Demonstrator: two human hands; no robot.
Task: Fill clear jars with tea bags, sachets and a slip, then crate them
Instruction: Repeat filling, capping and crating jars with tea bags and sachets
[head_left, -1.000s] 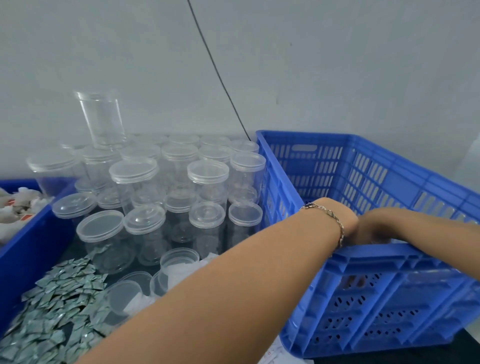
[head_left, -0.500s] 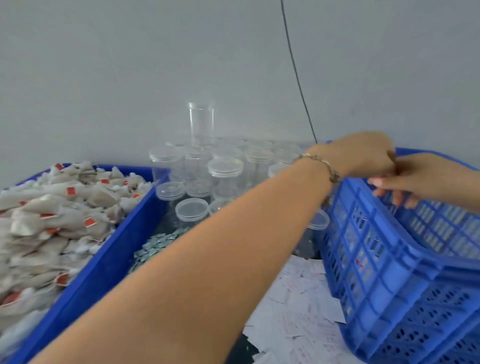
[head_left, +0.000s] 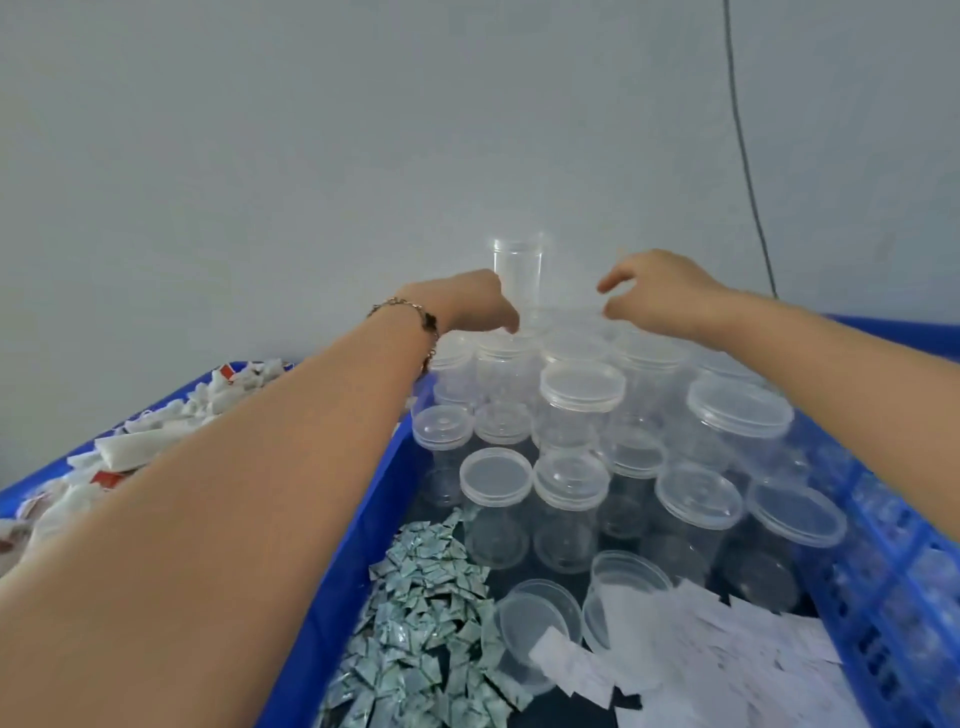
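While both arms are stretched forward, the left hand (head_left: 470, 301) and right hand (head_left: 657, 293) are held with fingers loosely curled, grip empty, above stacked clear jars (head_left: 582, 387) flanking an upturned jar (head_left: 518, 270). Sachets (head_left: 426, 613) and slips (head_left: 727, 639) are spread nearer, tea bags (head_left: 150, 441) binned left.

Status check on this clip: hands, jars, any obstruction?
Left hand and right hand empty, at the rear lidded jars. Lidless stacked jar stands between them. Nothing blocking.
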